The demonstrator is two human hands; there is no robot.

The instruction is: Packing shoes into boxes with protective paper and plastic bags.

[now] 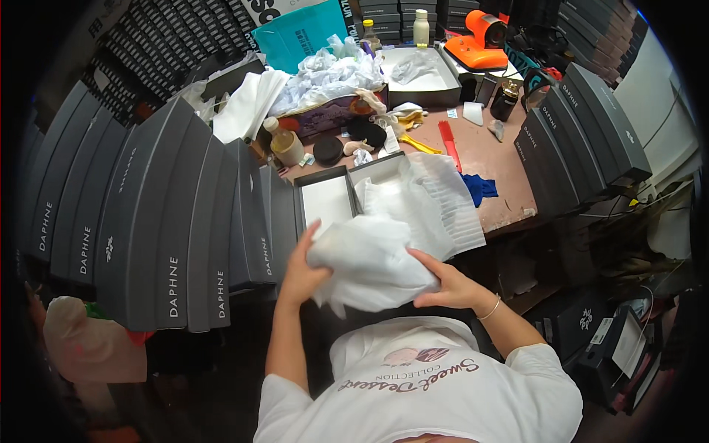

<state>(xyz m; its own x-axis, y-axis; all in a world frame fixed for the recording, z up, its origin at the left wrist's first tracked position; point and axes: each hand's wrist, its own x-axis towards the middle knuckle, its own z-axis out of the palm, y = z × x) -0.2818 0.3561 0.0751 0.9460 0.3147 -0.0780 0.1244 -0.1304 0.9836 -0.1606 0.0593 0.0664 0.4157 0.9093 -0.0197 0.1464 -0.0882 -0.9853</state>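
Between my two hands is a bundle in white wrapping paper (369, 262), held just off the table's front edge. What lies inside the paper is hidden. My left hand (303, 267) grips its left side, and my right hand (452, 284) closes on its right side with the thumb on top. Just beyond the bundle sits an open dark grey shoe box part (325, 198) with a white inside. To its right, a second box part (378, 168) is mostly covered by spread white tissue paper (443, 199).
Grey shoe boxes (159, 221) stand in a row at left; more boxes (583, 140) stack at right. On the table (509, 166) lie a red brush (448, 145), a blue cloth (478, 189), a yellow-handled tool (421, 144) and a bottle (284, 142). An orange device (476, 48) stands behind.
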